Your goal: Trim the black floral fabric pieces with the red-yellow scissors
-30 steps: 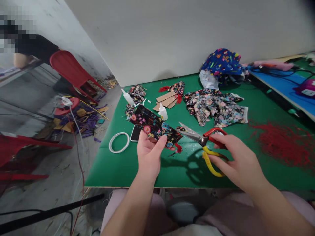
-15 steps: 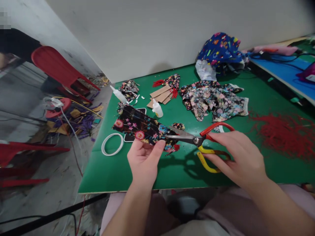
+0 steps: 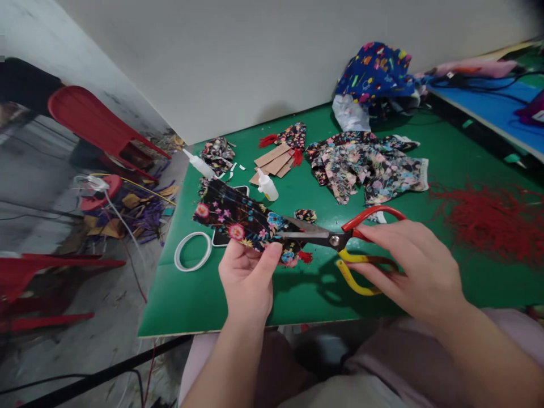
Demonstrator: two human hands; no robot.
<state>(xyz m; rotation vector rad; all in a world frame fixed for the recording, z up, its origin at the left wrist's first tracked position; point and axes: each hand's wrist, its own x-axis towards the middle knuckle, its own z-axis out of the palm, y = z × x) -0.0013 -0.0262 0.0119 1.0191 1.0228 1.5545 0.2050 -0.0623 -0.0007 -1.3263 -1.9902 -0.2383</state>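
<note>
My left hand [image 3: 250,272] pinches a strip of black floral fabric [image 3: 229,212] between thumb and fingers, above the green table. Red tassel threads [image 3: 305,257] show at the strip's right end. In my right hand [image 3: 419,266] is a pair of scissors [image 3: 334,241] with one red and one yellow handle. The blades point left, slightly apart, and lie at the fabric just above my left thumb. A phone [image 3: 220,237] lies partly hidden under the strip, beside a white ring-shaped roll [image 3: 193,251].
Beyond the strip are glue bottles [image 3: 267,186], brown card pieces [image 3: 274,161] and floral scraps [image 3: 368,167] on the green table [image 3: 178,311]. Red threads [image 3: 493,224] are heaped at right. A blue patterned cloth bundle [image 3: 376,76] stands behind. Red chairs [image 3: 91,119] and a person are at left.
The scissors have shifted slightly left over the fabric, and their blades look a little closer together. My view has moved slightly. Both hands keep their holds.
</note>
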